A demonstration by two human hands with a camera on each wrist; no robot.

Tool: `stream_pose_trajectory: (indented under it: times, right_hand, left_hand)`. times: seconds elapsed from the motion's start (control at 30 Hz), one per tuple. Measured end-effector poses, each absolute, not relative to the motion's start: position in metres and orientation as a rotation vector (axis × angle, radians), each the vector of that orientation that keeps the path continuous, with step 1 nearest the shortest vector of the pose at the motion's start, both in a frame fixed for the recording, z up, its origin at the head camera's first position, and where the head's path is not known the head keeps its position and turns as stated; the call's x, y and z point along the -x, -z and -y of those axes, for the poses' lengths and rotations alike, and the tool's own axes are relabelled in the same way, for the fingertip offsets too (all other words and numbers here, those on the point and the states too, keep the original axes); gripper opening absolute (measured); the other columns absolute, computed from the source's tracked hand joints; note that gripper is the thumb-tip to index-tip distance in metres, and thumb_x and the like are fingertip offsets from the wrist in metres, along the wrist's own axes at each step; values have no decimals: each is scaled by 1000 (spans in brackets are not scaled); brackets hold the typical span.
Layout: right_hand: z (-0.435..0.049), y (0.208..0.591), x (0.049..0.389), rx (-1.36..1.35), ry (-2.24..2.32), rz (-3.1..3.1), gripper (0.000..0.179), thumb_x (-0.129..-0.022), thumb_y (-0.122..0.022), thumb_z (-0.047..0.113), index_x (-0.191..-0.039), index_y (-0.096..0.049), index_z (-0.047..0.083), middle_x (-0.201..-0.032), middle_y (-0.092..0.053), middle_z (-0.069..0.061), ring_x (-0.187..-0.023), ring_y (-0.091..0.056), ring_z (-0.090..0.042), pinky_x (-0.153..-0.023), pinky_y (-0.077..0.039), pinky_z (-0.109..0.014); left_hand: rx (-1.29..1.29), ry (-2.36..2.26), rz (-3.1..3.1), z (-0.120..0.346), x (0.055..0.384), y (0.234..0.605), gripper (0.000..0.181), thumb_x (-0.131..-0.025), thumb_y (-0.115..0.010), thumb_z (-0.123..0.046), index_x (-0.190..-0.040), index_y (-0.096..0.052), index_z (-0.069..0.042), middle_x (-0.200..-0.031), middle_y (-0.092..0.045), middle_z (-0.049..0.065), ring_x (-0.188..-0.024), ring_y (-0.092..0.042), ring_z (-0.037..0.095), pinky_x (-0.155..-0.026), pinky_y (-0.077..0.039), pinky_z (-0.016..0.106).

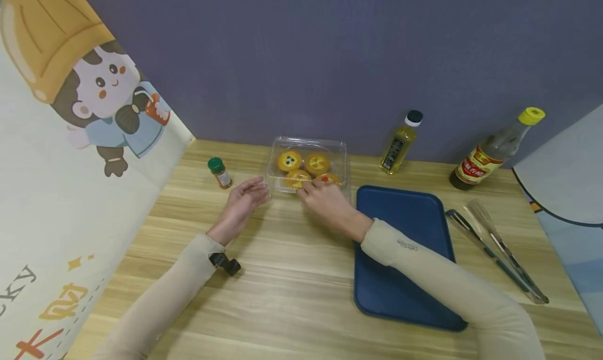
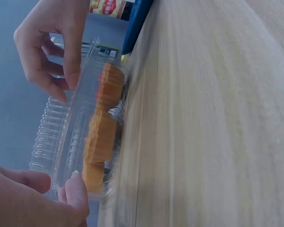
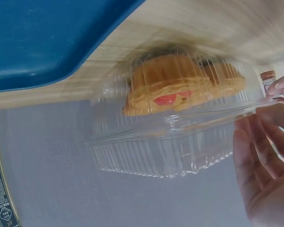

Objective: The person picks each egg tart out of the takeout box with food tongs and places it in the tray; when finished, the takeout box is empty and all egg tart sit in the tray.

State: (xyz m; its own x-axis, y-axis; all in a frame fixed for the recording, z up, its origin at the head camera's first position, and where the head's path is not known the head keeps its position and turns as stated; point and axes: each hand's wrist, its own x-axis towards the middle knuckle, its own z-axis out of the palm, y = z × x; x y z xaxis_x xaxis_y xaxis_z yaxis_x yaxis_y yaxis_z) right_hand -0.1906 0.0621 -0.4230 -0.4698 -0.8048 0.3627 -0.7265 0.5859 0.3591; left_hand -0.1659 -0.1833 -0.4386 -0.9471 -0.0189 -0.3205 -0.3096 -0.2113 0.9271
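A clear plastic clamshell box (image 1: pixel 308 143) stands against the back wall, with several egg tarts (image 1: pixel 317 164) under its domed lid. Its ribbed lid and rim also appear in the right wrist view, where one tart (image 3: pixel 168 78) carries a red topping. My right hand (image 1: pixel 325 200) is at the box's front edge, its thumb and fingertips pinching the rim. Beside the front left corner is my left hand (image 1: pixel 242 205), fingers fairly straight and slightly spread. In the left wrist view, the left thumb and fingers (image 2: pixel 76 196) lie close to that corner; whether they touch it is unclear.
A green-capped spice jar (image 1: pixel 220 172) stands left of the box. To the right are a blue tray (image 1: pixel 400 292) under my right forearm, an oil bottle (image 1: pixel 398 146), a yellow-capped sauce bottle (image 1: pixel 490 156) and metal tongs (image 1: pixel 501 255). The wall (image 1: pixel 301 62) rises directly behind.
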Motion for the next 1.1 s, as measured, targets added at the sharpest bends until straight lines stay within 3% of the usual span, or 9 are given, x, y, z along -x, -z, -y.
stream_pose_trajectory:
  times: [0.2, 0.37, 0.47, 0.57, 0.7, 0.87, 1.1]
  right_hand:
    - [-62, 423, 191, -1231, 228, 2324, 19, -94, -69, -3, -107, -72, 11, -101, -73, -5, -82, -70, -21, -52, -60, -29]
    - [-62, 426, 192, -1215, 215, 2314, 21, -94, -69, -4, -107, -72, 11, -101, -72, -5, -84, -70, -21, -55, -61, -31]
    - [-61, 428, 192, -1200, 210, 2311, 24, -92, -70, -6, -109, -72, 11, -103, -72, -5, -85, -71, -22, -56, -62, -32]
    - [-60, 429, 191, -1203, 198, 2319, 29, -89, -70, -8, -111, -71, 11, -106, -72, -6, -89, -71, -24, -57, -63, -32]
    - [-61, 430, 190, -1213, 173, 2330, 30, -90, -71, -7, -114, -69, 11, -108, -71, -7, -92, -70, -25, -61, -64, -33]
    - [-62, 430, 189, -1219, 173, 2324, 30, -91, -70, -6, -116, -68, 12, -108, -69, -8, -94, -69, -24, -58, -63, -32]
    - [-64, 431, 188, -1218, 148, 2301, 29, -92, -68, -7, -114, -67, 12, -107, -68, -8, -96, -68, -24, -55, -63, -32]
  left_hand:
    - [414, -2340, -1765, 183, 168, 441, 55, -105, -44, 7, -159, -34, 1, -150, -48, 21, -146, -47, 36, -124, -45, 34]
    - [432, -2363, -1727, 183, 170, 441, 54, -105, -46, 5, -158, -34, 1, -153, -44, 25, -149, -45, 37, -124, -44, 34]
    - [458, -2365, -1718, 182, 171, 443, 52, -105, -49, 4, -156, -36, -1, -140, -55, 18, -142, -53, 33, -123, -46, 34]
    - [491, -2366, -1719, 182, 173, 445, 50, -104, -52, 5, -152, -40, -3, -118, -63, 7, -122, -67, 22, -119, -50, 32]
    - [517, -2372, -1740, 182, 174, 446, 47, -102, -54, 9, -147, -45, -2, -102, -69, 1, -98, -71, 10, -110, -56, 27]
    - [532, -2361, -1786, 180, 173, 446, 45, -99, -56, 13, -141, -47, 0, -97, -69, 2, -93, -72, 10, -98, -61, 21]
    - [530, -2349, -1821, 178, 173, 445, 38, -97, -58, 13, -130, -52, -3, -85, -68, -2, -86, -71, 9, -90, -63, 20]
